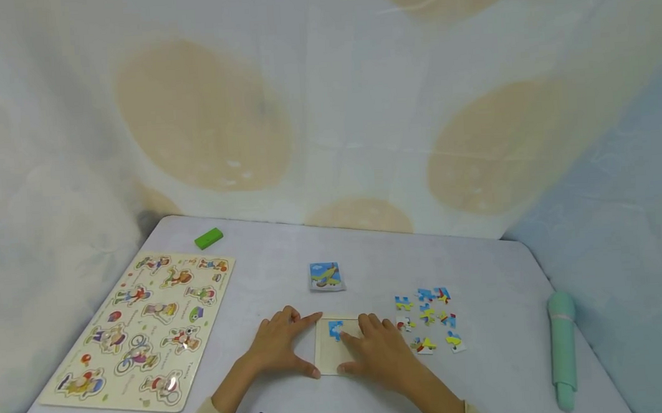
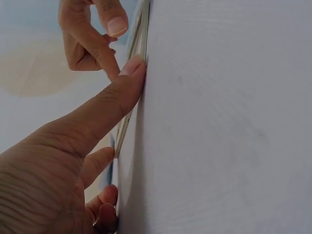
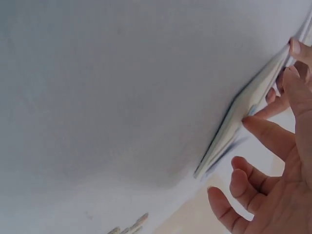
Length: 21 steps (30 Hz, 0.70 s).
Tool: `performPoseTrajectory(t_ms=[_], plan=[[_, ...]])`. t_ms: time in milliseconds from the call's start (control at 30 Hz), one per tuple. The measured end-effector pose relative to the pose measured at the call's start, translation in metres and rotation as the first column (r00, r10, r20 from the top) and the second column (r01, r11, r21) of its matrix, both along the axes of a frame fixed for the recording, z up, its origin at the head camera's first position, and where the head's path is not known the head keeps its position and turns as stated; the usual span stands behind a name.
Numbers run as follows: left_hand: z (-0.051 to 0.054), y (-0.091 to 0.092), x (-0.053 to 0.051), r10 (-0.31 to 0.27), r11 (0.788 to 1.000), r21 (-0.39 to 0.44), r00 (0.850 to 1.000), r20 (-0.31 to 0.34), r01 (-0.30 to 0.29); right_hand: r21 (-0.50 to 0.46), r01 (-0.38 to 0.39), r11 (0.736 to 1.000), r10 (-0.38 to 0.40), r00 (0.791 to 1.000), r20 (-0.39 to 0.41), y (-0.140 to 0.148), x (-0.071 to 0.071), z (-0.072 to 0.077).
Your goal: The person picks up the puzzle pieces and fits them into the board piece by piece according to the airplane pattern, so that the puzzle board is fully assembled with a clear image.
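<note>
A small square wooden puzzle tray [image 1: 333, 356] lies on the table between the two hands. On its upper part sits a blue puzzle piece [image 1: 335, 326]. My left hand [image 1: 276, 343] spreads its thumb and index finger along the tray's left side, touching its near and far corners. My right hand [image 1: 380, 353] reaches over the tray from the right; its index fingertip touches the tray surface at the blue piece's lower edge, with the thumb lower down near the tray's front edge. In the right wrist view, the tray [image 3: 239, 114] appears edge-on.
Several loose puzzle pieces [image 1: 426, 314] lie right of the tray. Behind it is a small airplane picture puzzle [image 1: 326, 276]. A large peg puzzle board [image 1: 135, 332] fills the left side, with a green block [image 1: 208, 238] beyond it. A mint-green cylindrical object [image 1: 564, 347] lies at the right edge.
</note>
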<state>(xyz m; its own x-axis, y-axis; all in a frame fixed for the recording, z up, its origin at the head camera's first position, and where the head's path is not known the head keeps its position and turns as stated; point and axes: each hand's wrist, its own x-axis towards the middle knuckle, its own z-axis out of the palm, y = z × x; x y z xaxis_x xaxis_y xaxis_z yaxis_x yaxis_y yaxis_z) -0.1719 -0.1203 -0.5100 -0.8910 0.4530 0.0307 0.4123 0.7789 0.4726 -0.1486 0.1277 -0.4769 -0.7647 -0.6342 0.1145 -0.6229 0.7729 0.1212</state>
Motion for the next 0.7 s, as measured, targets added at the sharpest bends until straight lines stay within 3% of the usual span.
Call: performPoseTrajectory(t_ms=[300,500,700], plan=[[-0.001,0.002,-0.001,-0.002,1.0,-0.004,1.0,-0.001,0.002,-0.026,0.022,0.999,-0.023,0.999,-0.043,-0.011,0.006,-0.009],[0.0,0.001,-0.001,-0.002,1.0,0.0,1.0,0.008,0.002,-0.043,0.046,0.998,-0.047,0.999,-0.021,-0.017,0.004,-0.008],[0.001,0.0,0.0,-0.002,1.0,0.001,1.0,0.008,0.002,-0.104,0.018,0.994,-0.014,0.999,0.037,-0.013,0.0,-0.006]])
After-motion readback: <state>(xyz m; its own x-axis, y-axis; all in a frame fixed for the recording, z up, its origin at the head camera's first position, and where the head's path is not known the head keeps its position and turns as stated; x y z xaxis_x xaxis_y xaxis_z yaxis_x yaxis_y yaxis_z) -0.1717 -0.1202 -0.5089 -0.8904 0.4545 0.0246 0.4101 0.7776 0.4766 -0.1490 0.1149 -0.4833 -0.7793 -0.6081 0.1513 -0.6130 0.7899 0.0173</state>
